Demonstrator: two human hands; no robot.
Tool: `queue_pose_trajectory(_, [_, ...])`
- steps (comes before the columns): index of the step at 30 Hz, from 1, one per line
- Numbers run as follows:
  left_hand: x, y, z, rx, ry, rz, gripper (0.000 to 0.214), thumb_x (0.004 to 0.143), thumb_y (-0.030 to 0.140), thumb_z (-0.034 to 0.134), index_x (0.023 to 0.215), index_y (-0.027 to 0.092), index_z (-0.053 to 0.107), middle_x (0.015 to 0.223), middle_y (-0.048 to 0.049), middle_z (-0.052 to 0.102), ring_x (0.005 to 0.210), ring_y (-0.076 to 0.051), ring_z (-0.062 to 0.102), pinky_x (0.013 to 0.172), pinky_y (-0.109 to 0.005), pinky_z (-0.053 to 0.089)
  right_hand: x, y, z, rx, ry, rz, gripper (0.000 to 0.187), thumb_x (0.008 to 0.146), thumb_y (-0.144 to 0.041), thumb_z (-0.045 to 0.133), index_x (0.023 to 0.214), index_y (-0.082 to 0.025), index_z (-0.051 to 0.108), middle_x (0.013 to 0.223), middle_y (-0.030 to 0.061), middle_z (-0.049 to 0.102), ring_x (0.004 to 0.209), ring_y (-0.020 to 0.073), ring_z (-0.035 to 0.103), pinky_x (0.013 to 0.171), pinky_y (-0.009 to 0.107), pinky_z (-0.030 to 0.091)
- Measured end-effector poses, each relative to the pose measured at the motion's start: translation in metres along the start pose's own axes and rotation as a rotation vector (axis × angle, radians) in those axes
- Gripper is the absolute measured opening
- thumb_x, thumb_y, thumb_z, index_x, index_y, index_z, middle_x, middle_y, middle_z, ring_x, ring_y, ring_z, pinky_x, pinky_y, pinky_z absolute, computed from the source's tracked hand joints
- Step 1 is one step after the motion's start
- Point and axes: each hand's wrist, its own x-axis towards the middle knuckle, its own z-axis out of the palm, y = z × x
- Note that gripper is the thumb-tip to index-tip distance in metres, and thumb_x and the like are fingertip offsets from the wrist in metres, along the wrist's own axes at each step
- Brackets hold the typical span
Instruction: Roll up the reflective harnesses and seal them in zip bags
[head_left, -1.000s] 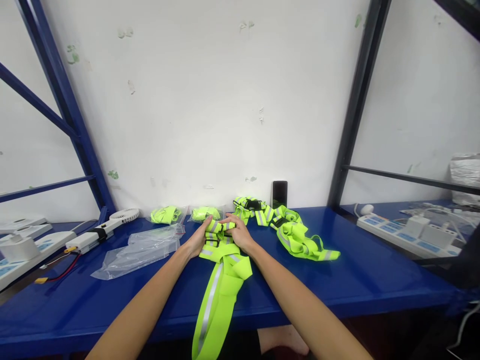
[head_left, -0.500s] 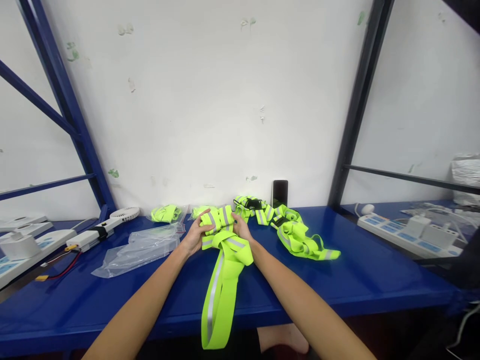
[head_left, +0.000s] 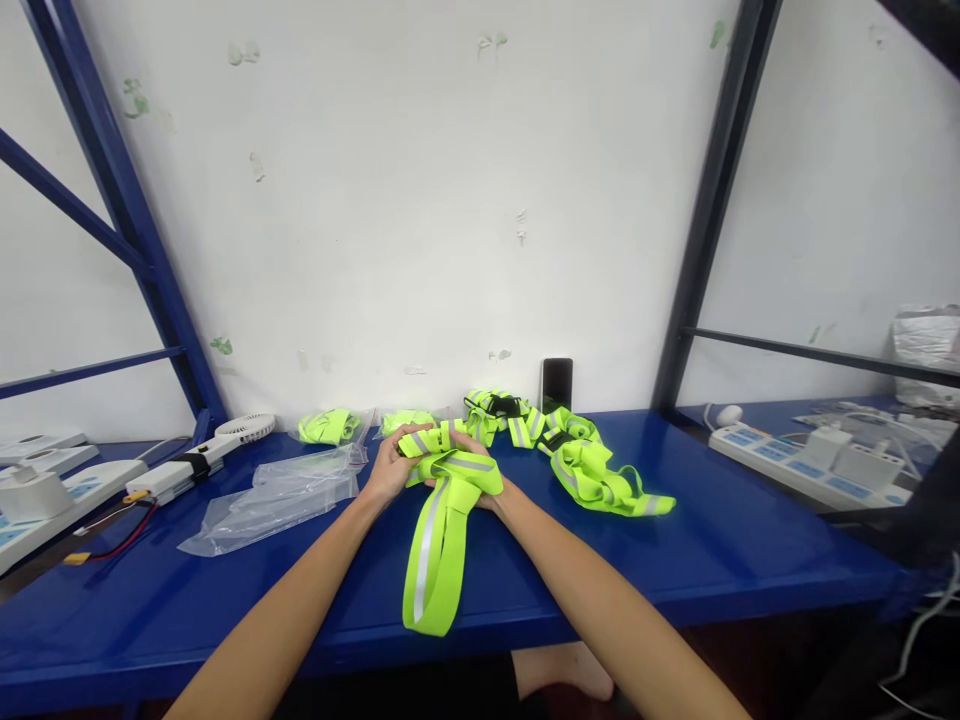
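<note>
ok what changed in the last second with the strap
The left hand and right hand kept hold of the yellow strap and gathered more of it: its hanging loop rose from below the picture's bottom to about the front edge of the table. The pile of straps, plastic bags and phone stayed put.

The single camera sits on the person's head, close above the counter (head_left: 712,560), facing forward and down toward the wall (head_left: 420,200) behind it.
</note>
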Motion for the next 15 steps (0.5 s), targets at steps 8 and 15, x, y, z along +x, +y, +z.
queue_pose_trajectory(8, [-0.007, 0.006, 0.007, 0.571, -0.072, 0.4, 0.027, 0.072, 0.013, 0.06, 0.098, 0.02, 0.065, 0.131, -0.0108, 0.055, 0.124, -0.027, 0.048, 0.106, -0.045, 0.034, 0.003, 0.002, 0.007, 0.099, 0.047, -0.077, 0.033, 0.079, -0.047, 0.063, 0.09, -0.016, 0.061, 0.069, 0.0028, 0.067, 0.064, 0.0195, 0.065, 0.064, 0.033, 0.054])
queue_pose_trajectory(15, [-0.004, -0.006, 0.006, 0.663, -0.163, 0.392, 0.042, 0.087, 0.018, 0.041, 0.126, 0.026, 0.054, 0.15, -0.0088, 0.033, 0.139, -0.027, 0.029, 0.111, -0.047, 0.027, 0.005, -0.001, 0.0, 0.056, 0.284, -0.246, 0.024, 0.068, -0.021, 0.074, 0.086, -0.016, 0.06, 0.069, 0.0001, 0.067, 0.066, 0.0175, 0.066, 0.066, 0.029, 0.052])
